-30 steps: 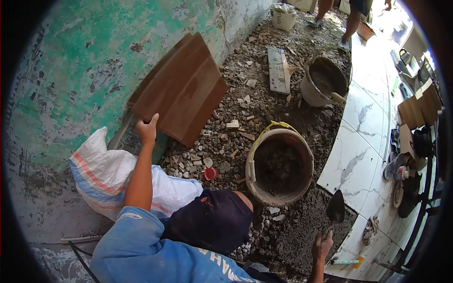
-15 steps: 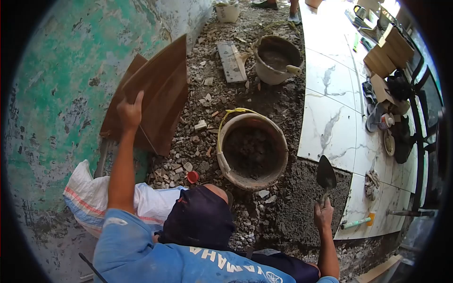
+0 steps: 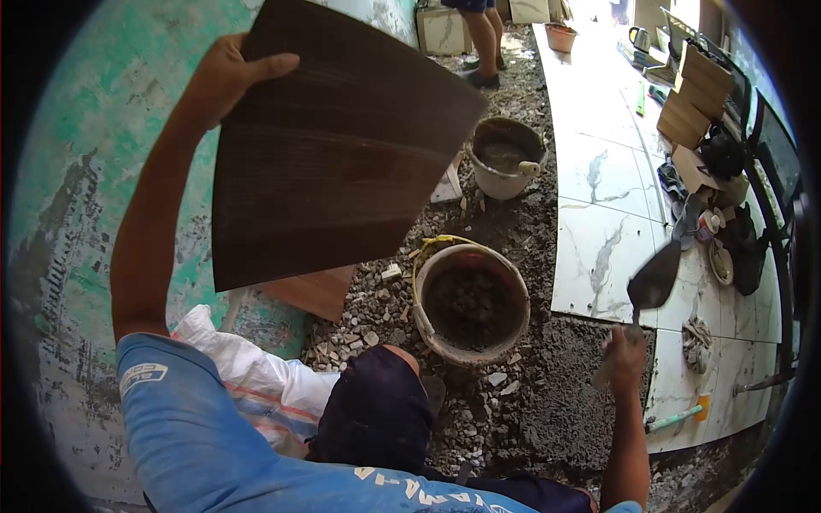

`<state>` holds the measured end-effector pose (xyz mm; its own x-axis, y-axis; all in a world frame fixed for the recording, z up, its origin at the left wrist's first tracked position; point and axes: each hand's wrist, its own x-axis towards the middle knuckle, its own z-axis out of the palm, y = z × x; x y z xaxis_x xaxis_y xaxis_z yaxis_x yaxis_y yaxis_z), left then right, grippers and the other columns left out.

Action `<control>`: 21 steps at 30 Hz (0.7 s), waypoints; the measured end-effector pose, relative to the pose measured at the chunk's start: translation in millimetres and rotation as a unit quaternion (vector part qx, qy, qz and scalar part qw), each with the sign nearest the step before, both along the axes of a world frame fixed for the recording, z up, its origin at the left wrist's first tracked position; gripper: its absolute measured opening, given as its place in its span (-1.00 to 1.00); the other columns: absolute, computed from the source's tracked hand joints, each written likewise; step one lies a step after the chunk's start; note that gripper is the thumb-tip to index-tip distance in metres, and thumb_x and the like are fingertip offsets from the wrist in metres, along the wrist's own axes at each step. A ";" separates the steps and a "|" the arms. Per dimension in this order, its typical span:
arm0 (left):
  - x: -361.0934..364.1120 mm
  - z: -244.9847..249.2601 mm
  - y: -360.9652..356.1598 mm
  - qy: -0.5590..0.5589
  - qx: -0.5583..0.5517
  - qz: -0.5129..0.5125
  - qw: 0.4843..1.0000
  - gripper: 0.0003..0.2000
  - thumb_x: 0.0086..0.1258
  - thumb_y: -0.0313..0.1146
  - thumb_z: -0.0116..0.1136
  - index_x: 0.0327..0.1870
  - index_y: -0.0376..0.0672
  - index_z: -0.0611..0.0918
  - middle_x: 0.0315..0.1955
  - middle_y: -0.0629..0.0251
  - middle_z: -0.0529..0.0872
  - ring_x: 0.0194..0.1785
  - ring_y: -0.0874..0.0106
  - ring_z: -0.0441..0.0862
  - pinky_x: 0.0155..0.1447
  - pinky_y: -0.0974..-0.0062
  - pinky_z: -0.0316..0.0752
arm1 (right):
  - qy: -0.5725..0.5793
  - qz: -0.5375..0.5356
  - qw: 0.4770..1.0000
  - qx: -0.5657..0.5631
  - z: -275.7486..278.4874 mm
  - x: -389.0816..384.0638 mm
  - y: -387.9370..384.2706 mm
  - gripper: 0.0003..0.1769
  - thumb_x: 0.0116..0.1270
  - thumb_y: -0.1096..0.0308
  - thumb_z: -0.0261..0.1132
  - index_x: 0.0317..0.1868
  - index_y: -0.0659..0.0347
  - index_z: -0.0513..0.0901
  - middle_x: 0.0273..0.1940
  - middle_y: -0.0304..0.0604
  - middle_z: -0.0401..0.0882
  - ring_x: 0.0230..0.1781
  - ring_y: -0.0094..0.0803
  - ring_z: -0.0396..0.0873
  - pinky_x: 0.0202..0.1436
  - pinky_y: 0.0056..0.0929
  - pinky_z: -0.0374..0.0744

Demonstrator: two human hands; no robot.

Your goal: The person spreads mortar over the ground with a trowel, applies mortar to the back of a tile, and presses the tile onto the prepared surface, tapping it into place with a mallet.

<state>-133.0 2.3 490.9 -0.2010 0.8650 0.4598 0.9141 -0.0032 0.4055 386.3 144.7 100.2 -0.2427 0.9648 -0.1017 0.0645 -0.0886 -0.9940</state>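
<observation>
My left hand [image 3: 224, 79] grips the upper left edge of a large brown tile [image 3: 333, 154], thumb over its near face, holding it raised and tilted in front of the wall. Another brown tile [image 3: 315, 292] leans at the wall below, partly hidden. In my right hand [image 3: 626, 359] is a trowel [image 3: 654, 278], its pointed blade up and away from me, over the edge of the laid white tiles [image 3: 590, 274]. Beneath that hand lies a patch of wet mortar [image 3: 564, 398]. A bucket [image 3: 425, 325] of dark mortar stands between my hands.
A second bucket [image 3: 498, 184] stands farther off on rubble [image 3: 389, 299]. Beyond it, another person's legs [image 3: 486, 38] show. A white sack [image 3: 248, 368] lies by my knee. Cardboard [image 3: 694, 98], a cloth [image 3: 697, 342] and a green-handled tool [image 3: 671, 419] lie on the right.
My left hand has lifted the brown tile up and away from the wall stack. The trowel in my right hand has shifted right and slightly up. The view has moved a little.
</observation>
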 end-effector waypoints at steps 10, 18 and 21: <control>94.4 42.6 4.6 -0.080 0.081 -0.030 0.993 -0.58 0.24 -0.13 0.37 -0.09 -0.35 0.65 -0.32 0.14 0.75 -0.30 0.41 0.74 -0.15 0.48 0.65 | 0.279 0.161 0.941 -0.102 42.5 -102.1 5.3 -0.34 0.35 -0.06 0.30 0.24 0.20 0.33 0.25 -0.03 0.49 0.17 -0.33 0.54 -0.27 -0.50 0.55; 104.3 -73.5 32.5 -0.319 0.086 -0.017 0.944 -0.54 0.24 -0.20 0.37 0.04 -0.35 0.59 -0.20 0.13 0.73 -0.19 0.37 0.72 -0.02 0.44 0.64 | 0.108 0.019 0.985 -0.133 -11.2 -65.6 7.2 -0.42 0.11 0.02 0.54 -0.07 0.14 0.42 -0.32 -0.30 0.45 -0.49 -0.51 0.46 -0.49 -0.52 0.56; 109.7 -145.6 23.3 -0.471 0.127 -0.037 0.872 -0.55 0.31 -0.31 0.32 0.15 -0.34 0.52 -0.01 0.12 0.66 0.01 0.30 0.65 0.14 0.29 0.60 | -0.008 0.002 0.999 -0.038 1.3 -18.3 67.4 -0.46 0.09 0.04 0.55 -0.15 0.16 0.45 -0.40 -0.33 0.42 -0.50 -0.54 0.41 -0.54 -0.52 0.50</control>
